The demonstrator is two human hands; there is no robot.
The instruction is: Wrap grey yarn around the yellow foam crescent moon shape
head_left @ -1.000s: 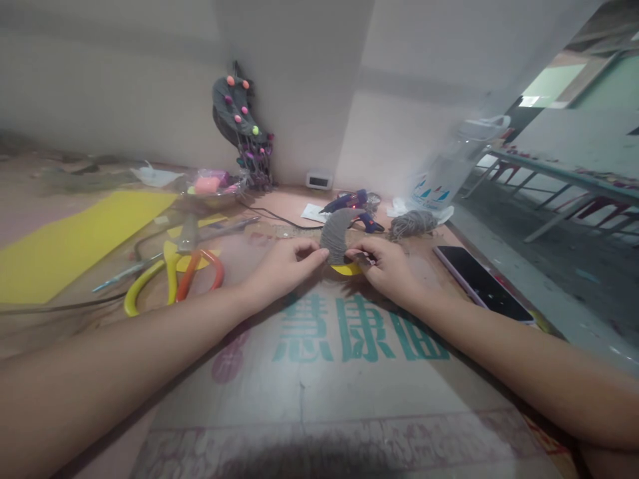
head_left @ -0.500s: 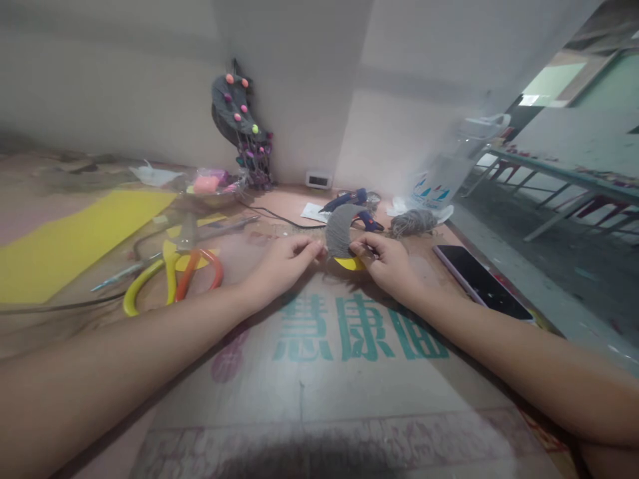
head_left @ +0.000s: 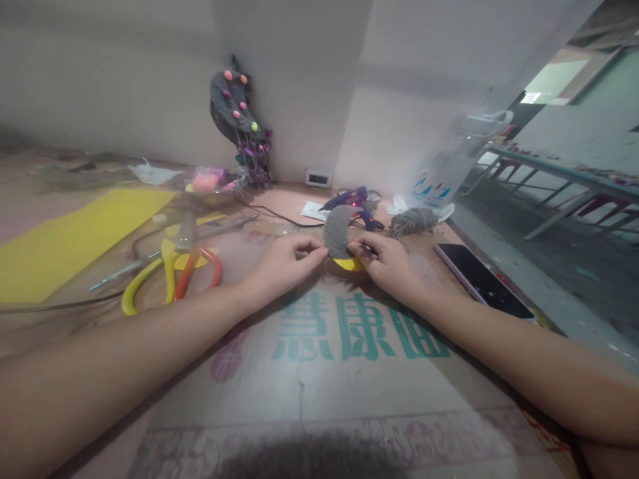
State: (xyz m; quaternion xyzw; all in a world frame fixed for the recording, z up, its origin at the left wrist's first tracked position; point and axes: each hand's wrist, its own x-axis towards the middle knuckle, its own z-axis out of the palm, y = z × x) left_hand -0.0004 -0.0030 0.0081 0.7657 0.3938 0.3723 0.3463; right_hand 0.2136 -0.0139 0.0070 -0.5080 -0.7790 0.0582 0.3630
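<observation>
Two hands pinch a yarn-wound crescent upright over the cardboard.

Nearest, the cardboard (head_left: 349,372) shows green print. Past it the left hand (head_left: 282,263) and right hand (head_left: 389,263) meet, fingertips closed on the crescent (head_left: 338,229) from nine and three o'clock, probably to steady it and keep the grey wrap tight. Its bare yellow tip points down at six. Scissors (head_left: 170,276) lie at nine o'clock of the hands and a phone (head_left: 482,279) at three, both within reach. A glue gun (head_left: 357,199) sits at twelve, yarn (head_left: 413,221) at one. An ornament (head_left: 234,110) leans in the corner at eleven.
</observation>
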